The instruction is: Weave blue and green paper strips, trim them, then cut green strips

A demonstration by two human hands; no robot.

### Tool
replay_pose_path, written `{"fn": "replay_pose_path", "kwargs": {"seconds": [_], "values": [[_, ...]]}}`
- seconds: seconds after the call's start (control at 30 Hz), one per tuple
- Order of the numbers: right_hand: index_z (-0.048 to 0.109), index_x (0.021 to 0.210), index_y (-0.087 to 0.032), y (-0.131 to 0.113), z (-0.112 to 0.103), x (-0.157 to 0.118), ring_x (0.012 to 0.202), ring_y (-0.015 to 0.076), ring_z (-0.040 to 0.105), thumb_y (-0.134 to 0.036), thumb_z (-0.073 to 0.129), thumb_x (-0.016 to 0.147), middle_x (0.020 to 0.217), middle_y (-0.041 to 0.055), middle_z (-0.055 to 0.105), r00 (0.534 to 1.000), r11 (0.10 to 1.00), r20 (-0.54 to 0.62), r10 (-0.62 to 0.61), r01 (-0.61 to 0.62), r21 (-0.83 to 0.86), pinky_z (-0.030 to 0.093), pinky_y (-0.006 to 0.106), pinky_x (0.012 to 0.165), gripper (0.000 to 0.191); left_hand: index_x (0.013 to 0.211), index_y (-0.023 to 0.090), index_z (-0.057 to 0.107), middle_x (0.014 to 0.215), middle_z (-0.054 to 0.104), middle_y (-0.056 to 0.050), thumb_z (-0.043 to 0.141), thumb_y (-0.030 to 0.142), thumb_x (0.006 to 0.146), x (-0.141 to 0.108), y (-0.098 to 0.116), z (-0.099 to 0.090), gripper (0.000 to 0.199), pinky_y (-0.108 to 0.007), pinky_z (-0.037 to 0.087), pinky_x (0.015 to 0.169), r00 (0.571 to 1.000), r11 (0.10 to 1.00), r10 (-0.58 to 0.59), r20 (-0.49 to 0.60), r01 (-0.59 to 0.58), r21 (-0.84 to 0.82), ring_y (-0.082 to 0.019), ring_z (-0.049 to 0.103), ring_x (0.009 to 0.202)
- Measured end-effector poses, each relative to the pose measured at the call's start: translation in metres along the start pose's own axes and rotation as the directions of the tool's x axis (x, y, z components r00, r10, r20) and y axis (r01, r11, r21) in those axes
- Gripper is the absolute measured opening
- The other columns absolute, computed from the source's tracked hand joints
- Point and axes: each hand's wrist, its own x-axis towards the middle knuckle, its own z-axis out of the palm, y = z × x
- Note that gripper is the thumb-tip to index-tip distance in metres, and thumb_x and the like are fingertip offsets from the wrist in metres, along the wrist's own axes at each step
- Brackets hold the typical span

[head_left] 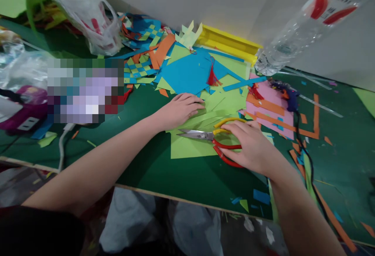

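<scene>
My right hand [254, 148] grips scissors [208, 135] by their red and yellow handles, with the blades pointing left and slightly apart. Beneath them is a light green paper sheet [186, 150], and cut light green strips [211, 119] lie just beyond the blades. My left hand [183, 111] rests on the green paper to the left of the strips, fingers stretched out and palm down. What lies under its palm is hidden. Behind both hands sits a blue paper sheet [187, 70], with a red tassel [213, 74] on its right part.
Woven paper fish [140, 70] and scraps crowd the back left. A yellow tray [228, 43] stands by the wall near a clear plastic bottle [304, 25]. At right, a glue gun [288, 93] with a black cord lies by pink paper [269, 107]. A plastic bag [88, 13] stands back left.
</scene>
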Motion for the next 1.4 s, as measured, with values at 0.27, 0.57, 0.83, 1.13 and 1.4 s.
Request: {"fn": "replay_pose_path", "kwargs": {"seconds": [0.27,0.57,0.83,1.13,1.4], "values": [[0.056,0.116,-0.021,-0.006,0.004,0.002,0.103,0.0288,0.064,-0.040,0.062,0.086,0.116,0.0104,0.068,1.000,0.998,0.002,0.031,-0.031,0.050,0.041,0.043,0.088,0.037,0.130,0.021,0.058,0.141,0.054,-0.005,0.033,0.030,0.102,0.000,0.001,0.001,0.038,-0.042,0.029,0.113,1.000,1.000,0.015,-0.020,-0.015,0.017,-0.023,0.040,0.133],[0.054,0.116,-0.020,-0.015,0.009,0.007,0.106,0.0270,0.062,-0.038,0.064,0.085,0.117,0.0085,0.067,0.999,0.993,0.024,0.039,-0.042,0.106,0.041,0.044,0.093,0.037,0.133,0.017,0.054,0.141,0.053,-0.008,0.038,0.035,0.102,-0.001,0.003,0.002,0.040,-0.041,0.029,0.113,0.998,0.994,0.049,-0.036,-0.045,0.100,-0.025,0.041,0.133],[0.055,0.116,-0.020,-0.010,0.007,0.007,0.105,0.0269,0.062,-0.041,0.063,0.086,0.118,0.0082,0.067,0.998,0.994,0.048,0.049,-0.053,0.098,0.039,0.042,0.092,0.037,0.133,0.017,0.054,0.139,0.054,-0.010,0.043,0.035,0.100,-0.001,0.000,-0.002,0.039,-0.043,0.031,0.113,0.995,0.997,0.074,-0.063,-0.071,0.040,-0.026,0.040,0.133],[0.053,0.115,-0.021,0.000,0.006,0.004,0.107,0.0260,0.062,-0.039,0.064,0.086,0.118,0.0078,0.066,0.997,0.995,0.026,0.072,-0.073,0.063,0.036,0.041,0.092,0.036,0.127,0.020,0.060,0.137,0.056,-0.009,0.036,0.021,0.101,-0.007,-0.007,-0.010,0.035,-0.045,0.030,0.113,0.986,0.983,0.156,-0.059,-0.149,0.107,-0.026,0.038,0.135],[0.052,0.116,-0.021,0.003,0.009,0.004,0.107,0.0259,0.062,-0.039,0.064,0.086,0.116,0.0080,0.066,0.998,0.998,-0.012,0.061,-0.060,0.029,0.037,0.041,0.091,0.037,0.133,0.017,0.055,0.140,0.053,-0.011,0.031,0.020,0.101,-0.007,-0.009,-0.004,0.040,-0.046,0.032,0.111,0.995,0.989,0.092,-0.048,-0.086,0.120,-0.027,0.037,0.135]]}}
